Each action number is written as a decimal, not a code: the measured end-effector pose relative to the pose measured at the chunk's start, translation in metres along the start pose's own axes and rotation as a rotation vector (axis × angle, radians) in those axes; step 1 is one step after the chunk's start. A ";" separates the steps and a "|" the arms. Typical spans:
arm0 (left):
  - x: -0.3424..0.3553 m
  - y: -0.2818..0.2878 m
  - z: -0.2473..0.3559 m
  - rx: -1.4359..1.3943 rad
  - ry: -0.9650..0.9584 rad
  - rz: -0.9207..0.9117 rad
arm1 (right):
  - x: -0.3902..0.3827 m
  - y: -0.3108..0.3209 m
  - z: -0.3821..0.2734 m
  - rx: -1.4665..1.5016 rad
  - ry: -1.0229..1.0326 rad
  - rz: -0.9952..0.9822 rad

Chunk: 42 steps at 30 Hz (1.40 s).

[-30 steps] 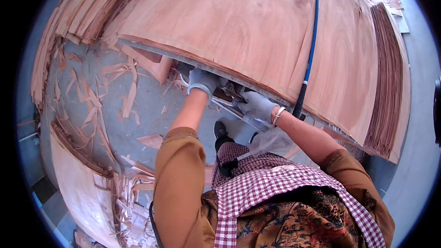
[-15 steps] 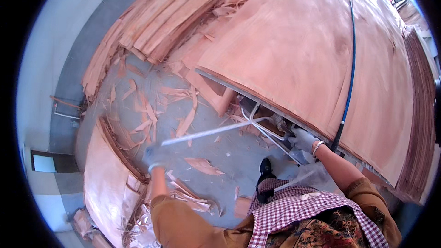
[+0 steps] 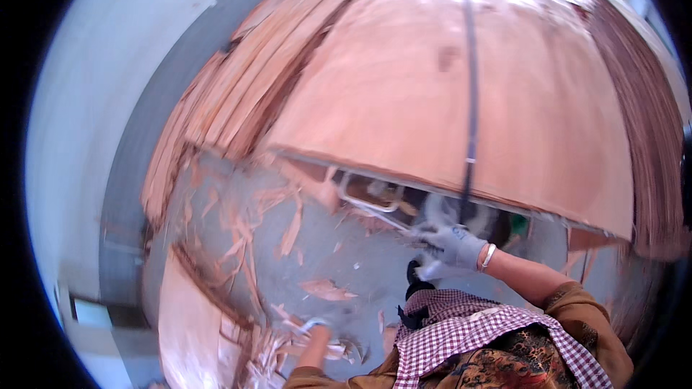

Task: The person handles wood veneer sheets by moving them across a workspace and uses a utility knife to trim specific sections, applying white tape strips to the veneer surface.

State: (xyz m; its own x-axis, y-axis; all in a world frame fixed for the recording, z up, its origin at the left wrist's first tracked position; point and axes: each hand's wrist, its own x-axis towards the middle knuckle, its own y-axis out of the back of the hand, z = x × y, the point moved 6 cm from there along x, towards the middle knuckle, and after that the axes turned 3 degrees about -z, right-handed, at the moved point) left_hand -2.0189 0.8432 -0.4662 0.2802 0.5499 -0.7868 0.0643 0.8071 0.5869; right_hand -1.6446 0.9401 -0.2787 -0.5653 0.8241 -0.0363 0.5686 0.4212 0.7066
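Right hand point(image 3: 455, 243), gloved, at veneer sheet point(image 3: 461, 101) edge, grip unclear; left hand point(image 3: 328, 328) low among floor scraps point(image 3: 288, 234), blurred, state unclear. Step: trimming; next needs steadier hold.

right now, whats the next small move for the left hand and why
Probably bring the left hand back up toward the right hand. The right hand, in a grey glove, is at the front edge of the big veneer sheet, while the left is low over the scraps on the floor, far from it. The picture is blurred, so what either hand grips cannot be told.
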 end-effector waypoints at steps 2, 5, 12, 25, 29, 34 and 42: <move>-0.019 0.072 0.216 -0.122 -0.488 -0.114 | -0.076 0.013 -0.014 0.760 -0.010 -0.139; -0.075 0.096 0.396 -0.459 -0.989 -0.085 | -0.191 0.016 -0.010 1.009 -0.016 -0.119; -0.096 0.066 0.630 -0.464 -0.982 -0.366 | -0.471 0.066 0.022 1.158 -0.330 0.398; -0.047 0.039 0.864 -0.885 -0.843 -0.671 | -0.645 0.133 0.136 1.146 -0.407 0.888; -0.018 0.022 0.909 -0.981 -0.686 -0.601 | -0.671 0.162 0.175 1.111 -0.454 0.865; 0.016 0.035 0.965 -0.962 -0.622 -0.331 | -0.730 0.196 0.219 1.104 -0.522 0.769; 0.058 0.081 0.994 -0.834 -0.675 0.592 | -0.909 0.211 0.345 1.344 -0.648 0.759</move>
State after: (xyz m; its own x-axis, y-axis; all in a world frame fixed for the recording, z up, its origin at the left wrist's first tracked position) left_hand -1.0458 0.7265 -0.2746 0.5140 0.8570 -0.0375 -0.8052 0.4971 0.3232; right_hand -0.8046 0.4104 -0.3404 0.1882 0.8445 -0.5014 0.8456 -0.3990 -0.3547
